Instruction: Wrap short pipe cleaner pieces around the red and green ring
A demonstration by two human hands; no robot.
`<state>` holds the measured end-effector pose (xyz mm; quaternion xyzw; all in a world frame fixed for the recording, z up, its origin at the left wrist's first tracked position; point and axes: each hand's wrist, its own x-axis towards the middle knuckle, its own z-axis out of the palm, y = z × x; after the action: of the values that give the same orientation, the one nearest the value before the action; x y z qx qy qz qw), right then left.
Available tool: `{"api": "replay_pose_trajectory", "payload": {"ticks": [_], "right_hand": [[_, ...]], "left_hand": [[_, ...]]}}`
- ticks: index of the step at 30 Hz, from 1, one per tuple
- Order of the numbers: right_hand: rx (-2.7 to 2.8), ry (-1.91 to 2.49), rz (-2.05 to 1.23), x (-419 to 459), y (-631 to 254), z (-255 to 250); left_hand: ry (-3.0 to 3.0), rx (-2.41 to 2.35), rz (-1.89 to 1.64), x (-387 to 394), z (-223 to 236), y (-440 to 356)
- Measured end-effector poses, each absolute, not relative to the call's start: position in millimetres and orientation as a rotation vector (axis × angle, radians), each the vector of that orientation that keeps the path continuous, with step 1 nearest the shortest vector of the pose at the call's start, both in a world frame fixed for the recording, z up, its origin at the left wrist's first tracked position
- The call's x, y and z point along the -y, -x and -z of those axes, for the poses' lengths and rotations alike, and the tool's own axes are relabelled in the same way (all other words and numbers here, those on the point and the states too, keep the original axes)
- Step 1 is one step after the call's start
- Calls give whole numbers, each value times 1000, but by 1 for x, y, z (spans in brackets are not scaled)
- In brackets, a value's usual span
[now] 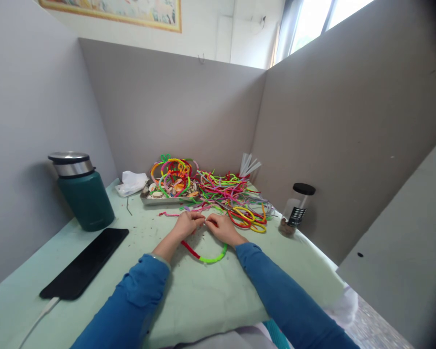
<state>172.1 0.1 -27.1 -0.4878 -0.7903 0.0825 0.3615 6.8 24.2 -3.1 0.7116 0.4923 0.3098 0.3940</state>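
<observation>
A curved hoop of red and bright green pipe cleaner (211, 260) lies on the table in front of me, its two ends running up under my hands. My left hand (189, 224) is closed in a pinch at the hoop's red side. Close beside it, my right hand (221, 228) pinches too, at the green side. The fingertips of both hands almost meet; the exact spot they grip is too small to make out. Just beyond them lie loose loops of red and yellow pipe cleaner (257, 227).
At the back, a metal tray (167, 200) holds shells and colourful twisted hoops, beside a heap of pipe cleaners (221, 186). A green flask (87, 198) and a black phone (85, 264) on a cable are at left. A black-lidded jar (294, 213) stands at right. Grey partitions enclose the table.
</observation>
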Motion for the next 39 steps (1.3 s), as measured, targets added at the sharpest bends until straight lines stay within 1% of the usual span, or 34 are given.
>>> {"api": "replay_pose_trajectory", "payload": {"ticks": [4,11,18,39], "right_hand": [[2043,1271,-205,1,-172,26],[2055,1274,-196,1,-171,26],[2054,1264,-201,0,-171,27],[2060,1269,-210,-1,-172,29]], "left_hand": [[-1896,-1289,-744,-23,2,-7],[-2103,-1222,-752,-32,12,-5],[-2129,-1149,-707,-34,15,-3],[-2582,-1269,-557,-26,6,-6]]}}
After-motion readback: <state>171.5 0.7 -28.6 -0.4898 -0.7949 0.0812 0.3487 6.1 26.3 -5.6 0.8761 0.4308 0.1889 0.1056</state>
